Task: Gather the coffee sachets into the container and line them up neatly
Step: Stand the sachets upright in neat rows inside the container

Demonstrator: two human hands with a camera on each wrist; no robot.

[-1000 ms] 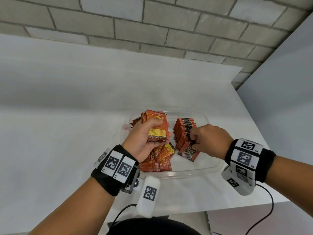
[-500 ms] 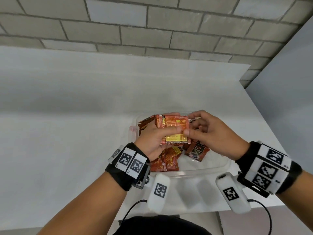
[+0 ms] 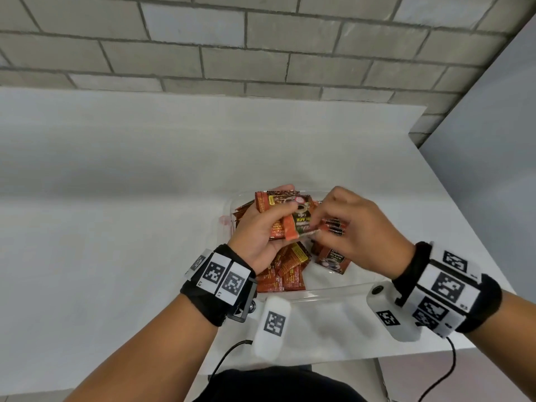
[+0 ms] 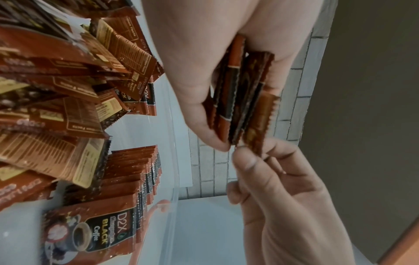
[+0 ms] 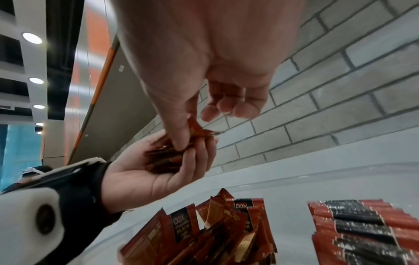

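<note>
My left hand (image 3: 255, 236) gripping a sachet bundle (image 3: 282, 216), my right hand (image 3: 356, 233) fingers (image 4: 247, 161) pinching one sachet's edge, above the container (image 3: 333, 291).

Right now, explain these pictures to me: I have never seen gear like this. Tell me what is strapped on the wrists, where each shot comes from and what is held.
No machine here: a person works bare-handed. The wrist bands with black-and-white markers carry small cameras. One picture comes from a head-worn camera looking down; the other two look along each hand. On the white table stands a clear container holding a loose pile of sachets and a neat row of sachets. The left hand grips a small bundle of sachets above the container. The right hand pinches the edge of one sachet in that bundle.
</note>
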